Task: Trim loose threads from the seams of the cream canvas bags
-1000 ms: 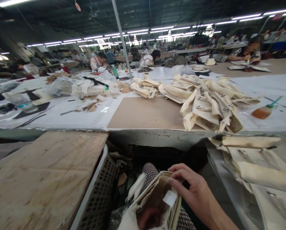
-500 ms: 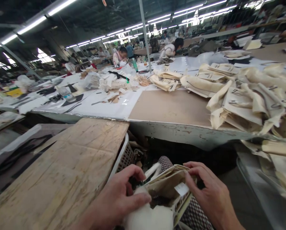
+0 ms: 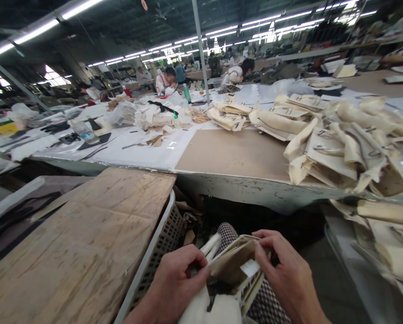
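A cream fabric bag (image 3: 233, 257) rests over my checked-cloth lap, its mouth open upward. A small white label (image 3: 250, 268) shows on the inner wall, and something dark lies deeper inside. At the bag's left rim my left hand (image 3: 179, 274) is closed, thumb and forefinger pinching the edge. My right hand (image 3: 282, 265) pinches the far right corner of the rim between thumb and fingers. A padded white strap (image 3: 211, 246) sticks up behind my left fingertips. White padded material (image 3: 225, 310) covers the near side of the bag.
A worktable (image 3: 242, 155) runs across in front, heaped at right with cream bag pieces (image 3: 343, 144). Brown board (image 3: 83, 225) lies at left over a plastic basket (image 3: 169, 225). More cream pieces (image 3: 387, 229) hang low at right. Other people work farther back.
My left hand has closed from a wide, open grasp to a pinch on the bag's left rim. The right hand keeps its hold. The view has shifted slightly.
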`<act>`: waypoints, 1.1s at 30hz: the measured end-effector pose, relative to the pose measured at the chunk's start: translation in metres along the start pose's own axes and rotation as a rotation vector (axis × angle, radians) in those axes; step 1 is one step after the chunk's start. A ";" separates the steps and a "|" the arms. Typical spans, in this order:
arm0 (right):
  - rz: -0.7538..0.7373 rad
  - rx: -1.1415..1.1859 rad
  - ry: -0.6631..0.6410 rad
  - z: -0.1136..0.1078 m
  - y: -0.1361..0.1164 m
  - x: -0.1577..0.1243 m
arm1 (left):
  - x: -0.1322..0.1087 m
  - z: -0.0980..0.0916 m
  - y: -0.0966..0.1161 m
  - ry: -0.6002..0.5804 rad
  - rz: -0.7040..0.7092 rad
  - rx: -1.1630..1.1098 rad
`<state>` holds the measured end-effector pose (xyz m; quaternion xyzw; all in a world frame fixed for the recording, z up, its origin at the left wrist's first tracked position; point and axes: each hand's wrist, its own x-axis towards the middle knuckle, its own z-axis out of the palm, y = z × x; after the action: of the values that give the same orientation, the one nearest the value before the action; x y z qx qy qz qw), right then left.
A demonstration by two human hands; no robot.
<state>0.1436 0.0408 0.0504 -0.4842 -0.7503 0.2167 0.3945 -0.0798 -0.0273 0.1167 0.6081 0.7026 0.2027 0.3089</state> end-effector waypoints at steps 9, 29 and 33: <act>0.022 0.089 0.036 0.005 0.000 0.000 | 0.022 -0.001 0.003 -0.115 0.218 0.077; -0.028 0.137 0.098 0.001 0.000 0.006 | 0.062 0.036 0.018 -0.017 0.527 0.287; 0.001 0.171 0.094 0.003 0.004 0.003 | 0.068 0.034 0.025 -0.072 0.369 0.172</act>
<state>0.1426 0.0448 0.0471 -0.4588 -0.7095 0.2571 0.4690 -0.0433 0.0407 0.0956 0.7575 0.5826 0.1731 0.2384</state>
